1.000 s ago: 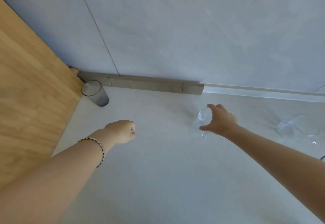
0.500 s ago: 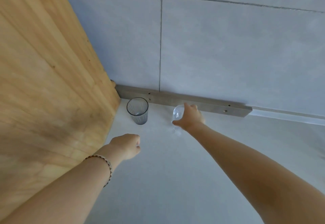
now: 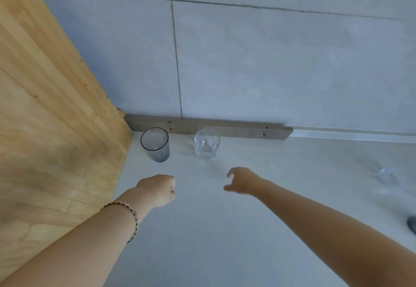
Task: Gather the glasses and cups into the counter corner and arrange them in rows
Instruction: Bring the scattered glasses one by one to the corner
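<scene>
A grey ribbed tumbler (image 3: 156,144) stands upright in the counter corner, close to the wooden panel. To its right a clear glass (image 3: 206,144) stands upright against the metal strip, a small gap between the two. My right hand (image 3: 241,180) hovers just in front of the clear glass, fingers spread and empty, not touching it. My left hand (image 3: 158,188) is curled into a loose fist over the counter in front of the tumbler, holding nothing. Another clear glass (image 3: 387,178) sits far right on the counter.
A wooden panel (image 3: 51,111) walls off the left side. Grey tiles (image 3: 270,66) rise behind a metal strip (image 3: 236,130) at the counter's back edge. A dark object (image 3: 412,224) pokes in at the right frame edge. The white counter (image 3: 213,241) spreads toward me.
My right hand carried the clear glass left into the corner, set it down beside the grey tumbler, let go and drew back. My left hand stayed a loose fist.
</scene>
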The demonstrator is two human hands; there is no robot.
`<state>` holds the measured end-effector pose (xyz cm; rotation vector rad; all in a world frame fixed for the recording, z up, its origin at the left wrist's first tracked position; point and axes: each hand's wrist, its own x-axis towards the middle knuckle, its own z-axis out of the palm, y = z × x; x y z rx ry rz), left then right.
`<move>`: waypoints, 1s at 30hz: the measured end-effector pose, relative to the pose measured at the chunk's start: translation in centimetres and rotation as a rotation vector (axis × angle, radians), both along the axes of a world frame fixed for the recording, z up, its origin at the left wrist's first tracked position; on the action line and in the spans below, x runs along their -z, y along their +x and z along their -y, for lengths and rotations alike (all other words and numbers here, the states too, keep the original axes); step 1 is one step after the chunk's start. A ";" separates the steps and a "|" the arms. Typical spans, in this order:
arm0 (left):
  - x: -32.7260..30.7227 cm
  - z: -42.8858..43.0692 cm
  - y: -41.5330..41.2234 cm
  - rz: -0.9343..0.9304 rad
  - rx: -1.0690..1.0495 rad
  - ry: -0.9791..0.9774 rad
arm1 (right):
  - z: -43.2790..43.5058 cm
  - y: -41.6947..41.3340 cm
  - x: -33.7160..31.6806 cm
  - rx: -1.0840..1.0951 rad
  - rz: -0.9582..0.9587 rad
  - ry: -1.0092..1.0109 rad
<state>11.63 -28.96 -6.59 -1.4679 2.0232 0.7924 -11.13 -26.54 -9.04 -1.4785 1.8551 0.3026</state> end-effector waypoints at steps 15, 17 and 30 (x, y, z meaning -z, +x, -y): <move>-1.1 -9.9 -28.1 -0.110 0.242 -0.036 | -20.9 -31.7 -4.6 0.429 -0.243 -0.227; -0.8 -11.7 -31.1 -0.123 0.238 -0.029 | -22.4 -35.7 -5.1 0.449 -0.358 -0.274; 0.7 -15.9 -31.9 -0.073 0.064 0.009 | -24.1 -43.2 -3.4 0.564 -0.238 -0.204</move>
